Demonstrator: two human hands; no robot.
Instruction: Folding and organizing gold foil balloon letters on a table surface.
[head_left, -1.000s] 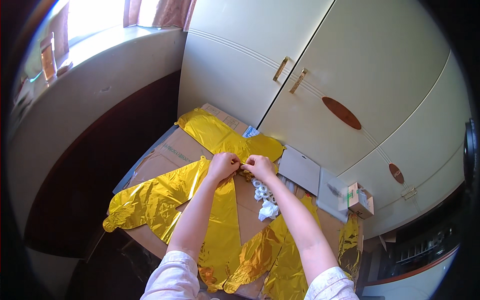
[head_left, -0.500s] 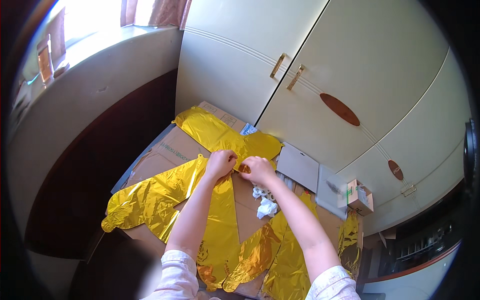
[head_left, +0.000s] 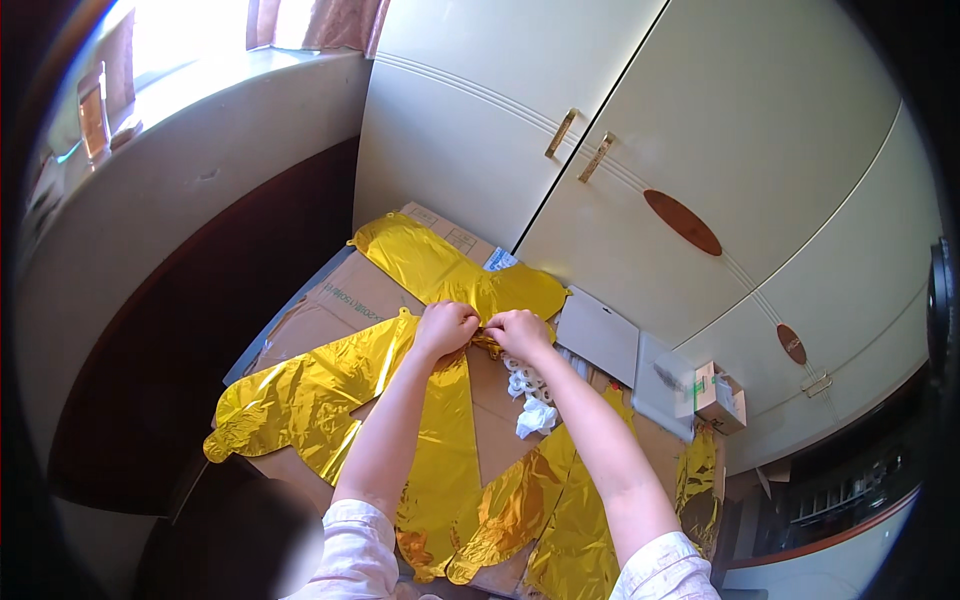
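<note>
Flat gold foil balloons lie over the cardboard. One foil balloon (head_left: 425,258) stretches across the far side. Nearer to me, a larger branching foil balloon (head_left: 290,400) spreads left and down between my forearms. My left hand (head_left: 445,328) is closed, its fingertips pinching gold foil where the two balloons meet. Close beside it, my right hand (head_left: 520,335) is also closed on a crumpled bit of foil. The fingers hide the exact spot they grip. Just below my right hand sit a cluster of small white rings (head_left: 520,378) and a crumpled white tissue (head_left: 537,418).
Cardboard (head_left: 345,295) covers the work surface. A grey-white panel (head_left: 598,335) and a small open carton (head_left: 717,402) are on the right, with more gold foil (head_left: 696,480) hanging below. A cream cabinet (head_left: 760,130) stands behind; a dark headboard-like panel (head_left: 200,310) rises at left.
My right hand has shifted slightly left, closer to my left hand, and its fingers have drawn together on the foil. The small white rings are more exposed below it.
</note>
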